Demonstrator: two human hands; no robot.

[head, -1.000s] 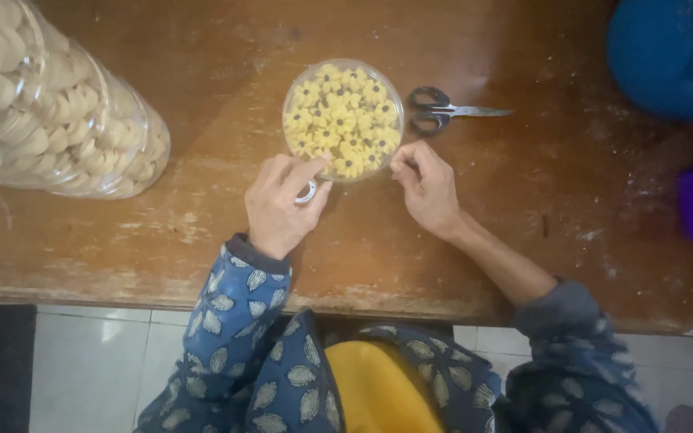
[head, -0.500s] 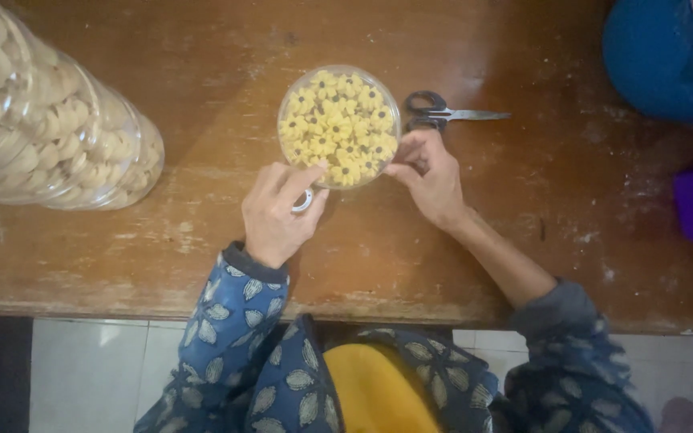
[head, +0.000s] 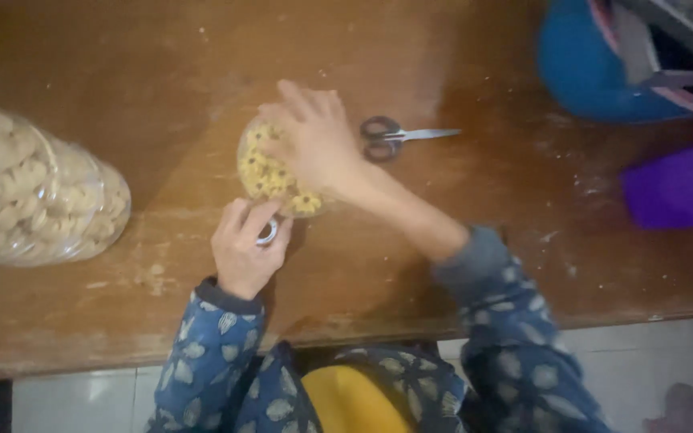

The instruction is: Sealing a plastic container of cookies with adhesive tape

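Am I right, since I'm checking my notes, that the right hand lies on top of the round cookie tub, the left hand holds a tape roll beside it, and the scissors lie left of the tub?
Not quite: the scissors lie right of the round cookie tub, as the head view shows. The right hand does lie on top of it, and the left hand holds the tape roll beside it.
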